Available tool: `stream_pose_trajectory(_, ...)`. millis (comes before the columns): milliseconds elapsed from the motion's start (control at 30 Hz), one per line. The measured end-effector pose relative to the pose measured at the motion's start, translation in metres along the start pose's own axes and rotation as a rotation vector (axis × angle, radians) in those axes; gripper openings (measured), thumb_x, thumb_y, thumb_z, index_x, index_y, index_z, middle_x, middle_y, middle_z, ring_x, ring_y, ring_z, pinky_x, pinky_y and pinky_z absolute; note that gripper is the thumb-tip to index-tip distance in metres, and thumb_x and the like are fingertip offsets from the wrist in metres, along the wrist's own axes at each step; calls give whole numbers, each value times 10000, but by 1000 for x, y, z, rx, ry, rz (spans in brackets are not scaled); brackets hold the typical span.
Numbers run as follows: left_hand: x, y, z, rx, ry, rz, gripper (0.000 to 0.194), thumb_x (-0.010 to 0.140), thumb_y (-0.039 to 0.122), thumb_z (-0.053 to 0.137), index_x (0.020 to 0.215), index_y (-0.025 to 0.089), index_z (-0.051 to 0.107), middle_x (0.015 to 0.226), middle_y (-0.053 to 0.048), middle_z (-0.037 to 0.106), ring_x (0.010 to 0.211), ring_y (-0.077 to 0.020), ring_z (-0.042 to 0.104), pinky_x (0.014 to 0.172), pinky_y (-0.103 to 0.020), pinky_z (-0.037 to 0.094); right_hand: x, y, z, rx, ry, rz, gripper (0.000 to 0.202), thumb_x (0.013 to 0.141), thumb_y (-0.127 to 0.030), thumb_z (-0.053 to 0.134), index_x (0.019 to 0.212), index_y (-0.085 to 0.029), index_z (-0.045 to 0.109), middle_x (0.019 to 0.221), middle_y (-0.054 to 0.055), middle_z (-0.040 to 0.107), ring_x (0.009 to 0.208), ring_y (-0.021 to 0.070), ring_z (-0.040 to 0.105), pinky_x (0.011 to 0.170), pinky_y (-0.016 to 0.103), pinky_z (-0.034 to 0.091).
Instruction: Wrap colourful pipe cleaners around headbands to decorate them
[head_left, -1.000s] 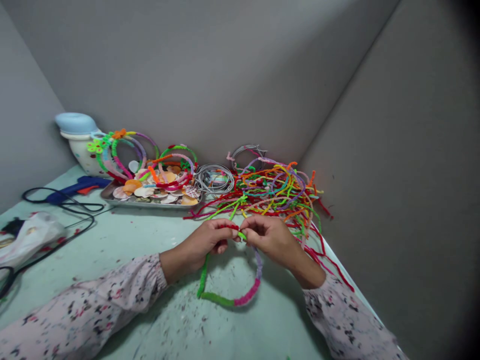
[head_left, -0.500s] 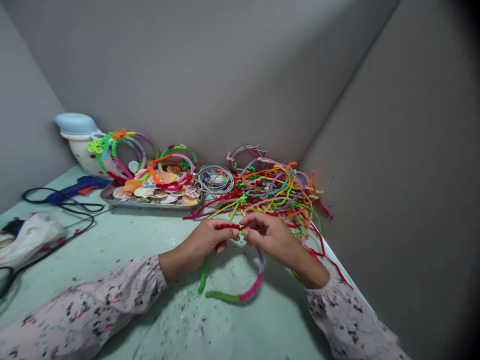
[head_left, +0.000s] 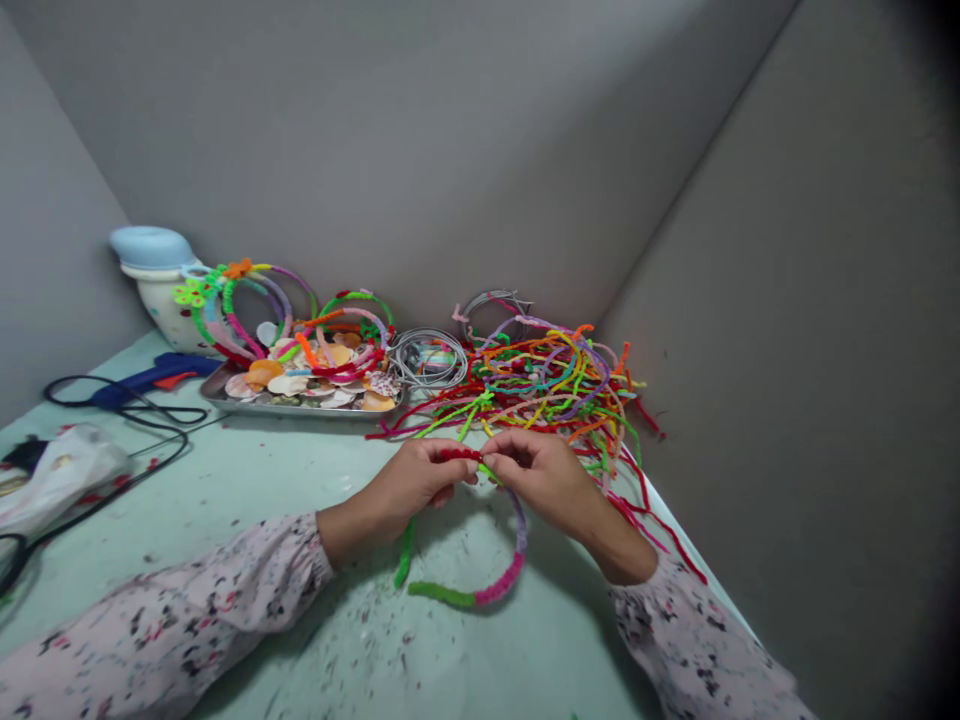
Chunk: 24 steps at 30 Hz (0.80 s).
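My left hand (head_left: 427, 472) pinches a short red, fuzzy pipe cleaner piece (head_left: 459, 454) between thumb and forefinger. Against its right end, my right hand (head_left: 534, 468) is closed in a pinch, fingertips nearly touching those of the left. From between the hands hangs a curved hoop wrapped in pipe cleaners (head_left: 504, 582), lilac, then pink, then green towards its free end. A separate-looking green end (head_left: 405, 555) hangs below my left hand; whether it belongs to the same hoop is hidden by the fingers.
Behind my hands lies a tangled heap of coloured pipe cleaners (head_left: 555, 375). Left of it are coiled grey wire (head_left: 430, 358) and a metal tray (head_left: 300, 408) of shells and wrapped hoops. Further left are a blue glue gun (head_left: 146, 380), its black cord (head_left: 176, 432), a white plastic bag (head_left: 71, 470) and a blue-lidded container (head_left: 157, 280).
My right fingers have shifted slightly at the red piece, and a bit more light green shows under them. The hanging hoop has moved a little to the left.
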<state>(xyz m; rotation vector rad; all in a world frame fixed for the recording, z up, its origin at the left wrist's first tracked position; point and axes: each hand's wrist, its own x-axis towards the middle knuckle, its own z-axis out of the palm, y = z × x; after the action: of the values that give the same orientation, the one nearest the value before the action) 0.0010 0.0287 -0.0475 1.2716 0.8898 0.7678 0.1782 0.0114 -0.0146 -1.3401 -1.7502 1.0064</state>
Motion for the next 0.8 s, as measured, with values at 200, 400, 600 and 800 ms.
stream_pose_trajectory(200,-3,8,-1,-236,-76,-100,165,755,279,645,862,157,619,612,32,558,392,-24,427,352,-158,147,7,17,-8,245,-31,103,256,755,-307,622,977,-189,670,892,25,664,713,128,573,613,243,447)
stream_pose_trajectory(400,-6,11,-2,-322,-127,-106,217,742,266,684,911,161,597,741,7,600,417,-19,495,340,-140,154,4,30,2,308,-354,70,311,754,-378,673,990,-175,662,820,15,643,647,115,522,606,247,412)
stream_pose_trajectory(600,-3,12,-4,-136,-22,-23,203,735,279,690,869,144,620,576,39,532,440,-36,450,382,-149,227,2,28,7,369,-384,130,316,747,-416,691,945,-171,667,778,19,629,660,118,537,614,248,421)
stream_pose_trajectory(800,1,15,-9,-34,83,17,277,752,305,674,983,171,599,581,50,516,436,-45,463,378,-142,264,7,28,3,571,-173,236,350,817,-492,582,905,-156,620,792,36,639,592,100,562,500,209,392)
